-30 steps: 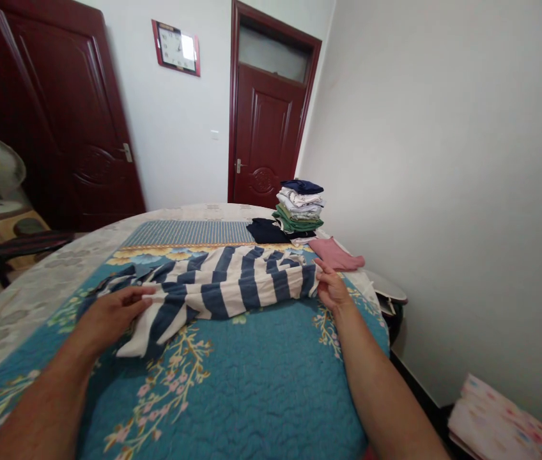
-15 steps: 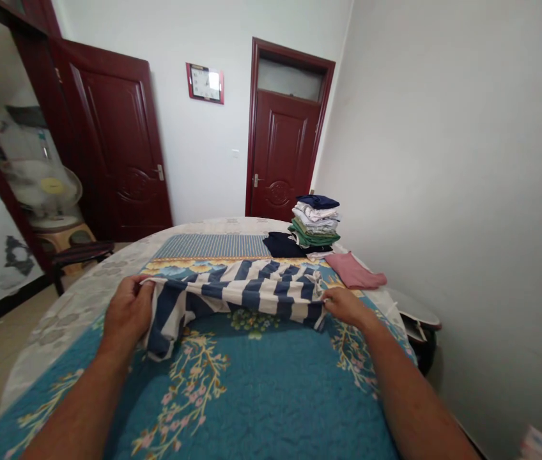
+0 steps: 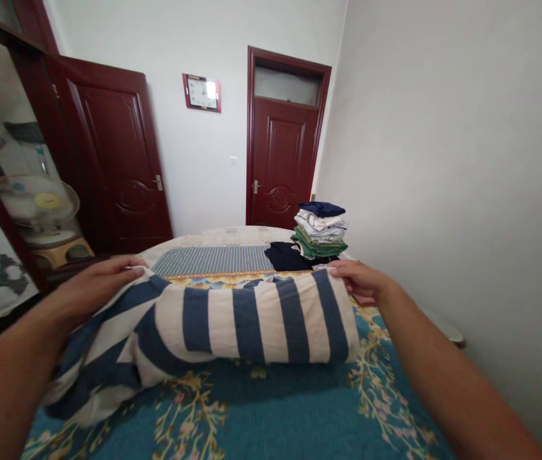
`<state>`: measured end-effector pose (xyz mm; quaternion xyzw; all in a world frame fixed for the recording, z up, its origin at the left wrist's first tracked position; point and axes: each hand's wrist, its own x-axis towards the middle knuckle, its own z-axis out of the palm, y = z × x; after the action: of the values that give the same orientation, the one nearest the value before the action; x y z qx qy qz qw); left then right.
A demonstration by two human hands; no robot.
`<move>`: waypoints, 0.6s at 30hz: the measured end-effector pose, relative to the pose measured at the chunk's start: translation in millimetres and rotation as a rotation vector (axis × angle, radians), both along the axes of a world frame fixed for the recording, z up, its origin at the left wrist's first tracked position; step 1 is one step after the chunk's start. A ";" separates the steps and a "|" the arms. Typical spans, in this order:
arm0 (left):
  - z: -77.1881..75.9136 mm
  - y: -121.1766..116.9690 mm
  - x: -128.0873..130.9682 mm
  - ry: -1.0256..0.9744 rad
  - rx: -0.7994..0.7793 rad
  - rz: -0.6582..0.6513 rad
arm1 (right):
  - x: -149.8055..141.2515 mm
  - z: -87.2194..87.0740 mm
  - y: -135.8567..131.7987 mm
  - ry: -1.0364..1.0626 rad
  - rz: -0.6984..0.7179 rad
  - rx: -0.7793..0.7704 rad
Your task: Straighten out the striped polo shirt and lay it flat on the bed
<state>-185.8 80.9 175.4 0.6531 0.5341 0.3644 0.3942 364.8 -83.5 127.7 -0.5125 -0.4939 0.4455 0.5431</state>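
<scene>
A navy and white striped garment [image 3: 232, 326] hangs lifted above the teal flowered quilt [image 3: 271, 421] on the bed. My left hand [image 3: 96, 284] grips its upper left edge, fingers closed over the cloth. My right hand [image 3: 360, 280] pinches the upper right corner. The cloth sags between both hands and its left part drapes down onto the quilt.
A stack of folded clothes [image 3: 321, 229] stands at the bed's far right, with a dark garment [image 3: 286, 255] beside it. Two dark red doors [image 3: 117, 166] and a wall clock [image 3: 202, 92] are behind. A fan [image 3: 41, 204] stands at the left. A white wall runs along the right.
Both hands have raised the striped garment off the quilt and drawn it toward me, spreading it wider. The pink garment near the right hand is now hidden.
</scene>
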 end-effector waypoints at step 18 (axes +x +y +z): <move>231.4 149.4 77.1 -0.004 0.883 0.395 | 7.0 176.4 180.4 -0.266 -0.802 0.689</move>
<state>-108.7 230.3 406.8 0.6434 0.4414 0.6254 0.0037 371.8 96.9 304.2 -0.5049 -0.4416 -0.0529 0.7398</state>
